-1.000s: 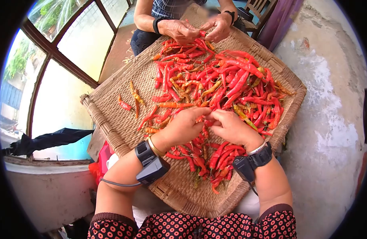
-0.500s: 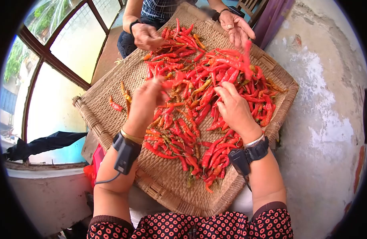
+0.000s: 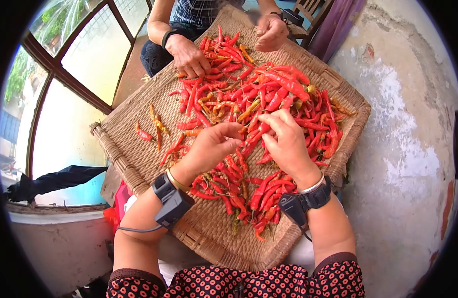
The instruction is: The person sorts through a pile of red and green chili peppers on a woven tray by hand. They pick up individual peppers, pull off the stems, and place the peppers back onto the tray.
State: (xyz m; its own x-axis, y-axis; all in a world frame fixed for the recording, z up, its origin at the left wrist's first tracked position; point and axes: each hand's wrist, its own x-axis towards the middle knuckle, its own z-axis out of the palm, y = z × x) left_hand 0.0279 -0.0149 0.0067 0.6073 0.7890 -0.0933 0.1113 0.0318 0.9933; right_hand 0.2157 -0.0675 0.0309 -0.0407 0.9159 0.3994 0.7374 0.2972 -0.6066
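Observation:
Red chili peppers (image 3: 283,89) lie heaped on a square woven tray (image 3: 209,243), a few of them orange or yellowish. Over the middle of the heap, my right hand (image 3: 289,146) pinches a red chili pepper (image 3: 257,134) between thumb and fingers, its body slanting down to the left. My left hand (image 3: 213,148) is just left of that pepper, thumb and fingertips drawn together in a pinch. Whatever is between those fingertips is too small to make out. A smaller group of peppers (image 3: 224,181) lies nearer me, below both hands.
Across the tray a person's hand (image 3: 188,55) reaches into the peppers, and their other hand (image 3: 271,32) hovers over the far edge. A few loose peppers (image 3: 143,132) lie at the tray's left. A window stands left, a dark umbrella (image 3: 55,182) below it, and a plastered wall (image 3: 403,139) right.
My left hand has moved right and down, close to my right hand, which now holds a pepper. The other person's left-side hand has lowered onto the heap; their other hand has drawn back and closed.

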